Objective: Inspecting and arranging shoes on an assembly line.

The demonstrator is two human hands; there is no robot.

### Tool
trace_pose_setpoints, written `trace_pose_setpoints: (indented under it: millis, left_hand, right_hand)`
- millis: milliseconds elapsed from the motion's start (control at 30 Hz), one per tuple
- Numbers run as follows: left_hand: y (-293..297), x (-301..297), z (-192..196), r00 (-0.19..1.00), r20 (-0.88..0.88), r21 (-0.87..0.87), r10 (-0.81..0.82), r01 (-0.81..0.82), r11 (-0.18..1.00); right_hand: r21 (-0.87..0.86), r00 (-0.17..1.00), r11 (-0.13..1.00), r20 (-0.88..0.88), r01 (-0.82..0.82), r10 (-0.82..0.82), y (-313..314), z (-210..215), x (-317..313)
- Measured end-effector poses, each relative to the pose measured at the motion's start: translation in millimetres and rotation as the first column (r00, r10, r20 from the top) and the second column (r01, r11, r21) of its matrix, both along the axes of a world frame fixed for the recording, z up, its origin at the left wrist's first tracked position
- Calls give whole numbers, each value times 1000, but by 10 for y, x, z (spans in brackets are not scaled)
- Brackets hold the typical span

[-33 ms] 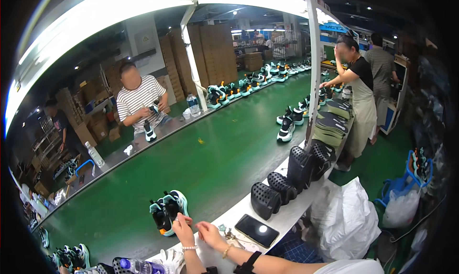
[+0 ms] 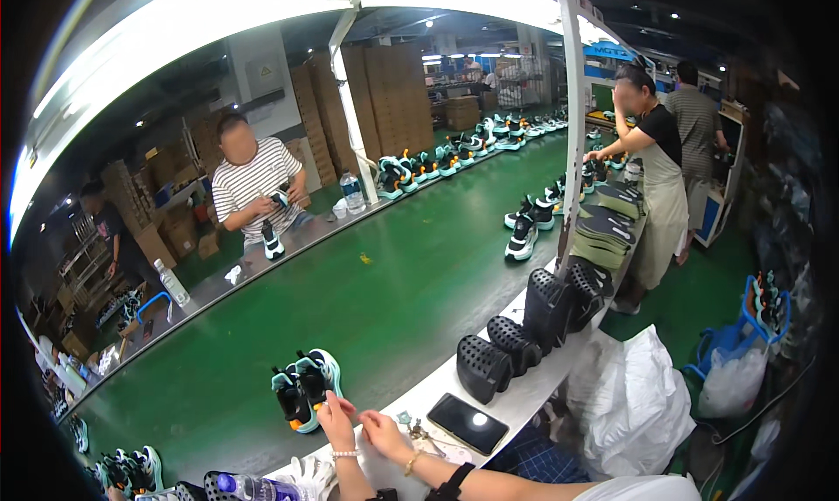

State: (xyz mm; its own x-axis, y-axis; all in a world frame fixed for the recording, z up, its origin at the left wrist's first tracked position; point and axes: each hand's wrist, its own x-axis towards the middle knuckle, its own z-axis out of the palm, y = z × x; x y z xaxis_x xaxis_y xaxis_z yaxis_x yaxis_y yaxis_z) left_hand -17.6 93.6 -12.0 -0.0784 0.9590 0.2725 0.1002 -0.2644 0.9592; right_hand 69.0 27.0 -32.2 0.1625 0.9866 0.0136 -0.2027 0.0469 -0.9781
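My left hand [image 2: 336,421], with a beaded bracelet at its wrist, is raised at the belt's near edge, its fingers bent and drawn together. Close by on its right is my right hand [image 2: 384,435], loosely closed, its fingertips pointing toward the left hand. Whatever the fingers pinch, if anything, is too small to make out. Just beyond the left hand stands a pair of black, white and mint sneakers [image 2: 308,387] with orange heels, on the green conveyor belt [image 2: 393,304]. Keys [image 2: 421,431] and a black phone [image 2: 468,422] lie on the white ledge right of my hands.
Black perforated clogs [image 2: 483,368] and green insoles [image 2: 607,234] line the ledge. A bottle with a purple cap [image 2: 253,485] and white gloves [image 2: 310,476] lie at lower left. A white post [image 2: 572,125] rises at right. Co-workers stand across the belt and at far right.
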Motion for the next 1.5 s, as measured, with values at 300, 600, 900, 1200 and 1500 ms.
trace_pose_setpoints:
  millis: [300,600,900,1200,1500]
  left_hand:
    - [36,-187,-426,969,239,-250,-61,122,961]
    - [-22,-82,-433,966,241,-404,-99,192,895]
    - [-42,-84,-425,963,211,-368,-170,239,899]
    - [-33,-102,-436,969,182,-395,-168,229,890]
    - [-62,-98,-395,972,131,-349,-197,231,908]
  right_hand:
    - [97,949,985,297,-142,108,-47,-246,11]
    - [34,936,992,336,-125,107,-49,-300,18]
    - [24,964,986,217,-164,155,-77,-146,0]
    - [40,997,999,64,-36,33,-18,-339,-25]
    - [55,999,997,5,-46,46,-32,-325,-18]
